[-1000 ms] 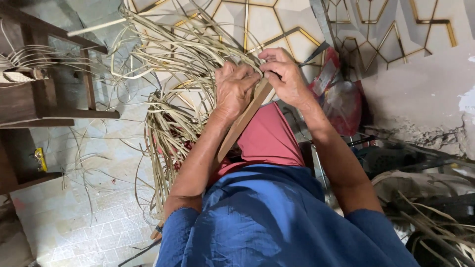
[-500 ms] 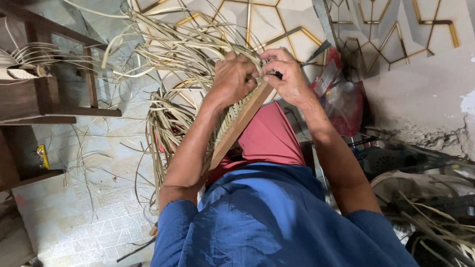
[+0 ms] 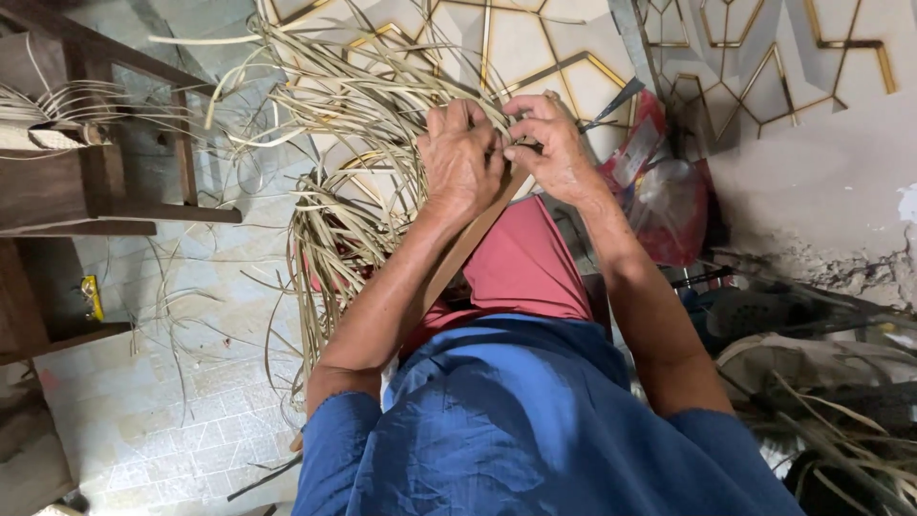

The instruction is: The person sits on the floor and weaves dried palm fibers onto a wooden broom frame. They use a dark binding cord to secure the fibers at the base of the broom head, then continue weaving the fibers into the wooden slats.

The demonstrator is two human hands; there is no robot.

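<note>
Bundle of pale cane strips [image 3: 353, 143] gripped by clenched left hand [image 3: 463, 158], one strip pinched by right hand [image 3: 554, 148], flat wooden slat [image 3: 458, 253] laid beneath, red plastic bag [image 3: 669, 205] just beside.

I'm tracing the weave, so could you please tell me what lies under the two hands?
Under the left hand and right hand a flat tan wooden slat slopes over red shorts; pale cane strips spread beside. The grip points are covered.

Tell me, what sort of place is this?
Probably a home weaving or cane-craft workshop. Long pale cane strips lie loose over the tiled floor, both hands work them, and a dark wooden frame strung with more strips stands alongside.
</note>
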